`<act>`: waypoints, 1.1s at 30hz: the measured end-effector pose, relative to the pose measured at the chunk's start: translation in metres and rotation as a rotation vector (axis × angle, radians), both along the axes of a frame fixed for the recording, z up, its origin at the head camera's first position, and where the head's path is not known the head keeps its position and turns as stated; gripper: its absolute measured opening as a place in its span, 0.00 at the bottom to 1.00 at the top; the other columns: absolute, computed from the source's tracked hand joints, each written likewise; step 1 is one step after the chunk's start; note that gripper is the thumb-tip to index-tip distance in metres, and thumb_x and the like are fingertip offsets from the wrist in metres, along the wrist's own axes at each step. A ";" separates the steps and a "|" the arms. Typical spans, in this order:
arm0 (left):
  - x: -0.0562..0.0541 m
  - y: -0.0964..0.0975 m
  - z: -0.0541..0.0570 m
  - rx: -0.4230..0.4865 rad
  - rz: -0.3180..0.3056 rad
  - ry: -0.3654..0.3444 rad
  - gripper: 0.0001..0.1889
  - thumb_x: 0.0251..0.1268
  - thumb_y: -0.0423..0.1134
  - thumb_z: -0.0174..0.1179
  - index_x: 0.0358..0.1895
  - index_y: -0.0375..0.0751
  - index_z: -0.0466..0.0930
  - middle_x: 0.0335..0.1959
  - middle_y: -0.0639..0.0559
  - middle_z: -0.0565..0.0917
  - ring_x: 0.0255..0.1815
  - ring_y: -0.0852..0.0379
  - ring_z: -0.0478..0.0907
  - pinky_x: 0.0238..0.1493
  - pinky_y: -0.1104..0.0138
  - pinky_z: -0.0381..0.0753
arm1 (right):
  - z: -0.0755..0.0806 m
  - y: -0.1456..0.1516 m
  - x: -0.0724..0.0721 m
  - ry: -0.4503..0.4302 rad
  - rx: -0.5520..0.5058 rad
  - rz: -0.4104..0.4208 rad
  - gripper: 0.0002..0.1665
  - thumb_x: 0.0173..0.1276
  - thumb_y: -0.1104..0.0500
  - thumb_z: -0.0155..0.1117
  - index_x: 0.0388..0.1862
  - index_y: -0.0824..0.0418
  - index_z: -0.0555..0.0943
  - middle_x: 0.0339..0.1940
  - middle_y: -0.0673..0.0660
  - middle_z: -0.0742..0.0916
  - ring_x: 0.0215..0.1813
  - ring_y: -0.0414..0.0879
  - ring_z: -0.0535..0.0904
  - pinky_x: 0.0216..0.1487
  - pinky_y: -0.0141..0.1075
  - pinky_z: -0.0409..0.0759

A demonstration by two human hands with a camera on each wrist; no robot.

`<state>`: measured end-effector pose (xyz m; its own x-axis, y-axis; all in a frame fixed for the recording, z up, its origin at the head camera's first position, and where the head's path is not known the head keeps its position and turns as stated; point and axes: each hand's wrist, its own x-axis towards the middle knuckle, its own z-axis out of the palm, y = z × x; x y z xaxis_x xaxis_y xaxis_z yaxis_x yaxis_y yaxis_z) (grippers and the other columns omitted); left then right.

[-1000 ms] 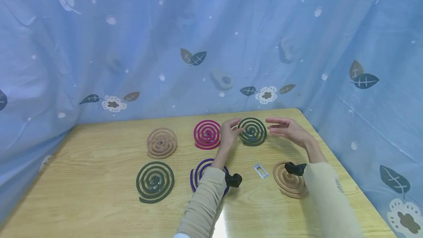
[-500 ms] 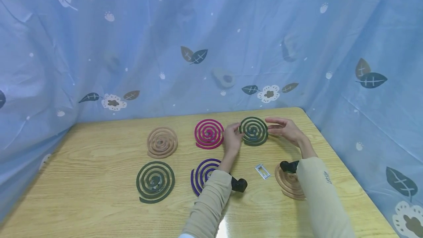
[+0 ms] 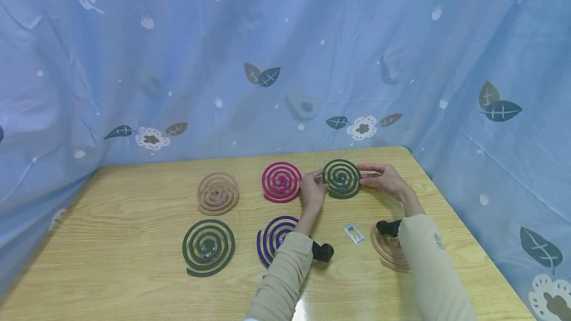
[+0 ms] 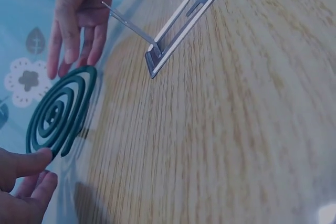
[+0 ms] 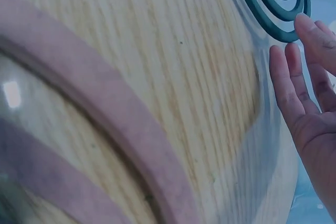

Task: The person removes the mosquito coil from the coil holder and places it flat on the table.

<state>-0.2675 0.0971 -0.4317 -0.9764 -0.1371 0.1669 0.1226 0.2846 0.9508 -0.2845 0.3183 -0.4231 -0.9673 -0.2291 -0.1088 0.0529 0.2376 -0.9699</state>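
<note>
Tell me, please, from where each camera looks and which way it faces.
Head: worn on the person's head, looking forward and down at the table and blue curtain; the left hand, right hand and both sleeves show.
Left wrist: on that wrist, looking across the table at the metal stand and far green coil; left hand lower left, right hand upper left.
Right wrist: on that wrist, looking past a close tan coil; right hand at the right edge.
Shared: both wrist views show the far green coil and right hand.
</note>
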 end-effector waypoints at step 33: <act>0.004 0.006 0.005 0.031 -0.009 0.006 0.21 0.47 0.15 0.63 0.50 0.26 0.80 0.44 0.34 0.84 0.41 0.44 0.84 0.42 0.66 0.86 | -0.009 0.008 0.004 0.015 -0.065 -0.049 0.31 0.62 0.71 0.66 0.62 0.78 0.68 0.49 0.44 0.84 0.46 0.32 0.81 0.50 0.29 0.82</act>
